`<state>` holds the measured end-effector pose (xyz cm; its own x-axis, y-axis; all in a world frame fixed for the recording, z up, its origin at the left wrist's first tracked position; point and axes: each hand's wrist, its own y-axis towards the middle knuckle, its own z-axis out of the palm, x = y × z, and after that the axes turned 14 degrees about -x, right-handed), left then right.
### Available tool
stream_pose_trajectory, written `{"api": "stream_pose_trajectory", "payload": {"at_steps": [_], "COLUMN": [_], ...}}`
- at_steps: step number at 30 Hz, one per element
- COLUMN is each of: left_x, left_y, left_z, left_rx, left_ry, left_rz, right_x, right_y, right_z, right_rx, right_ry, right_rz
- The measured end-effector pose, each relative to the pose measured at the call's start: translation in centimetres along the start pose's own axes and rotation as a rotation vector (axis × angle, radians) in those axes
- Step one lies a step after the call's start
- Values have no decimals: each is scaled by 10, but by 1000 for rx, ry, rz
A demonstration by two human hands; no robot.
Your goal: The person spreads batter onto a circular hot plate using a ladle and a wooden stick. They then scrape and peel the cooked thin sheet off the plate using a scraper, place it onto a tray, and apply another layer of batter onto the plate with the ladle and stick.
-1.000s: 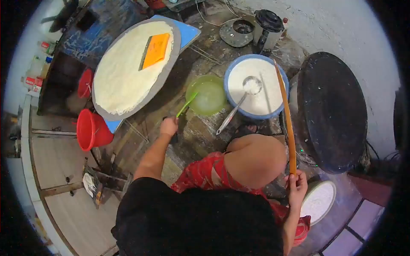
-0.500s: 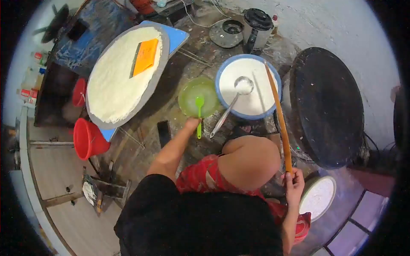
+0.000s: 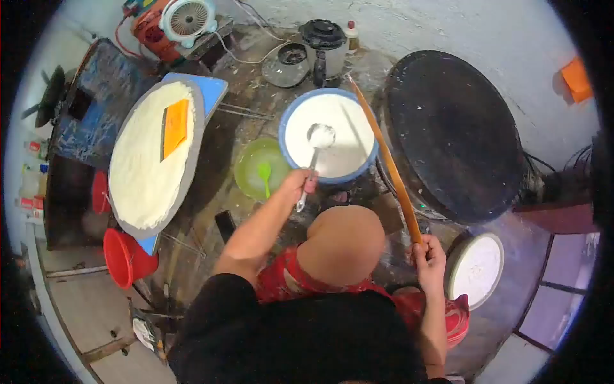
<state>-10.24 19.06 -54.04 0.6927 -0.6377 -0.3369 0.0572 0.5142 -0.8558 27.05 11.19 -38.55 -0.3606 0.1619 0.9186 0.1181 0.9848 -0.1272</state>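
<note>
My left hand [image 3: 299, 184] is closed around the handle of a metal ladle [image 3: 313, 160], whose bowl sits in the white batter of a blue-rimmed basin [image 3: 284, 131]. In my right hand [image 3: 430, 256] is the lower end of a long, thin wooden spatula [image 3: 393, 169], its far tip by the basin's rim. A bright green spoon [image 3: 265, 171] leans in a translucent green bowl [image 3: 246, 168] left of the basin. Right of the spatula stands a large round black griddle [image 3: 454, 134].
A round board [image 3: 195, 150] at left bears a pale flat layer with an orange scraper [image 3: 174, 130]. Below it is a red bucket [image 3: 130, 261]. A lidded jug [image 3: 323, 48] stands at the back, a tub of white powder [image 3: 474, 272] at lower right, a phone [image 3: 225, 226] near my left forearm.
My left hand has let go of the green spoon, moved right and taken hold of the ladle's handle. My right hand still holds the wooden spatula. The view has shifted.
</note>
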Motion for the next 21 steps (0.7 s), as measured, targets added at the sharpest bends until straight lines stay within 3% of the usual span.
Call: {"api": "stream_pose_trajectory", "payload": {"at_steps": [2, 3, 5, 6, 7, 9, 11, 14, 16, 17, 19, 21], "left_x": [-3, 0, 9, 18, 17, 9, -29, -60, -47, -28, 2, -11], "left_y": [-50, -61, -74, -50, -46, -44, -30, -2, 43, 41, 4, -30], "left_z": [35, 41, 39, 18, 10, -2, -7, 22, 40, 50, 43, 16], "left_rx": [-315, -312, -398, -449, -445, -673, -669, -731, -786, -658, -578, -543], "left_ry": [419, 433, 633, 926, 933, 1452, 1591, 1497, 1281, 1506, 1550, 1654], "left_rz": [327, 325, 564, 698, 701, 807, 769, 809, 864, 1036, 1117, 1063], "right_x": [2, 8, 17, 22, 24, 20, 21, 23, 12, 15, 23, 20], "right_y": [0, -2, -7, -8, -7, -6, -6, -7, -7, -7, -6, -8], "right_z": [-3, -4, -5, -5, -5, -5, -7, -12, -11, -12, -16, -18], "right_rx": [-17, -10, -8, -3, 2, -1, -14, -2, -36, -39, -66, -68], "right_ry": [-13, 5, 27, 15, 2, 6, 10, 13, -9, -6, -21, 9], "right_rz": [-23, 8, 56, 53, 43, 51, 67, 116, 9, 10, 96, 89]}}
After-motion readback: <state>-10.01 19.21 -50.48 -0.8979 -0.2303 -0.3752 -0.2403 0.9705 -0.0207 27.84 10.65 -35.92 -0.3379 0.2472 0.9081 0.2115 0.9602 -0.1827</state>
